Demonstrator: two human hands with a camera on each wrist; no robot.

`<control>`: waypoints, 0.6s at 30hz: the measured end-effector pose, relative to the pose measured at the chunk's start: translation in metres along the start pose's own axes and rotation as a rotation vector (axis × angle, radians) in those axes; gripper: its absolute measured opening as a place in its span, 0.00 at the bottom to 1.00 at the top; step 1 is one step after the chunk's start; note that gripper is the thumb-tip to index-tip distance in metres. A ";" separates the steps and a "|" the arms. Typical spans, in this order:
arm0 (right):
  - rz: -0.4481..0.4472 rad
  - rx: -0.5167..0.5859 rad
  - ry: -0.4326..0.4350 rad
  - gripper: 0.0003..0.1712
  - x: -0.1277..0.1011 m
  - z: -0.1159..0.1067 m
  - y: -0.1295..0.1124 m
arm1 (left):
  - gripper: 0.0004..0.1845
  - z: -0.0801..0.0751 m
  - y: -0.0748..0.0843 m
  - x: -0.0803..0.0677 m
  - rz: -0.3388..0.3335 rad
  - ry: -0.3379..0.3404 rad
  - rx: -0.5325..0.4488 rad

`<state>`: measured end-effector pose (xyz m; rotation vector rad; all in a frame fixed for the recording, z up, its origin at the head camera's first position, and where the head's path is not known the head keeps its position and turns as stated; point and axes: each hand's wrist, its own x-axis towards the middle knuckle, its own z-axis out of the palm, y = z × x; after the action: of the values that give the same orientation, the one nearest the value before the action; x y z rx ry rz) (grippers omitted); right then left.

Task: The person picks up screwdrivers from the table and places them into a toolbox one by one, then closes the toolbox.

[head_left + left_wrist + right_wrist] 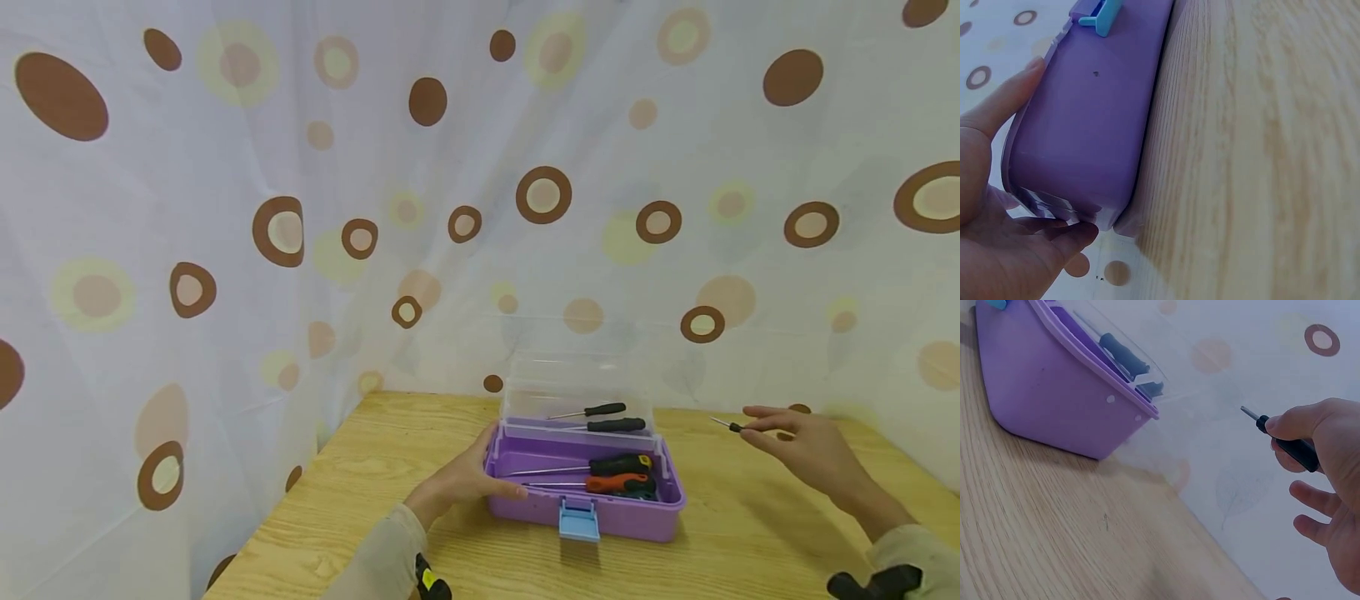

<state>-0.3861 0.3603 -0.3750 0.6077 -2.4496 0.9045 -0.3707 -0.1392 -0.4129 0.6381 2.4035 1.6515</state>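
While box [600,508] steadied, probably small screwdriver [1288,445] pinched.

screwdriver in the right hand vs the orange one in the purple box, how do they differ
The screwdriver in the right hand has a slim black handle; the orange screwdriver has a thicker orange and black grip. The first is pinched in the right hand above the table, beside the purple box; the orange one lies flat inside the box, which the left hand steadies. The held one looks smaller. Both have thin metal shafts.
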 end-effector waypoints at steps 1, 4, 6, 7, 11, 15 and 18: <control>-0.008 0.001 0.001 0.13 0.002 0.002 -0.003 | 0.65 0.000 0.000 0.000 0.000 0.002 0.003; -0.025 0.006 0.003 0.10 0.008 0.009 -0.012 | 0.65 0.000 0.001 0.000 0.000 0.001 0.000; -0.050 -0.003 -0.004 0.09 0.012 0.014 -0.019 | 0.65 0.000 0.001 0.000 0.000 0.003 -0.005; -0.060 -0.012 -0.005 0.09 0.013 0.017 -0.022 | 0.65 0.000 0.001 0.001 -0.001 0.001 -0.009; -0.104 -0.032 -0.013 0.06 0.019 0.030 -0.034 | 0.65 0.000 0.000 0.002 -0.001 -0.009 -0.035; -0.129 -0.032 -0.013 0.05 0.025 0.041 -0.045 | 0.65 0.000 -0.001 0.002 0.002 -0.016 -0.039; -0.140 -0.018 -0.020 0.06 0.030 0.048 -0.052 | 0.65 0.000 -0.001 0.003 0.012 -0.024 -0.033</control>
<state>-0.3945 0.2840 -0.3661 0.7745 -2.3958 0.8234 -0.3735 -0.1386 -0.4138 0.6644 2.3557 1.6749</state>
